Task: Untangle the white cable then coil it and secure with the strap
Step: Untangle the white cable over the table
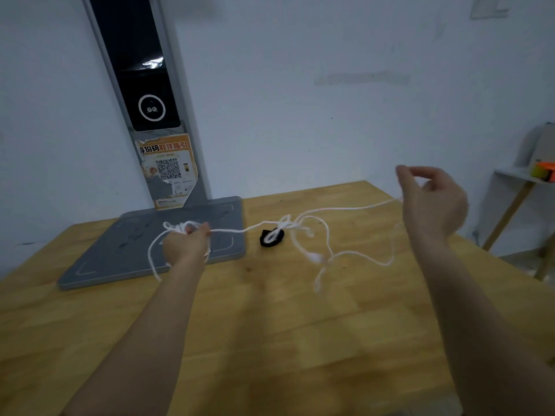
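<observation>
The white cable (327,253) stretches in loose tangled loops above the wooden table (270,325). My left hand (187,244) is closed around a bunch of cable loops over the grey base plate. My right hand (432,199) is raised at the right, and the cable runs up to its pinched fingers. Between my hands the cable hangs slack with a knotty cluster near the middle. A small black strap (271,238) lies on the table behind the cable, partly crossed by a loop.
A grey base plate (120,259) with a tall dark column (141,85) and an orange QR sticker stands at the back left. A white wall is behind. A small side shelf (522,178) with orange items is at the far right, beyond the table edge.
</observation>
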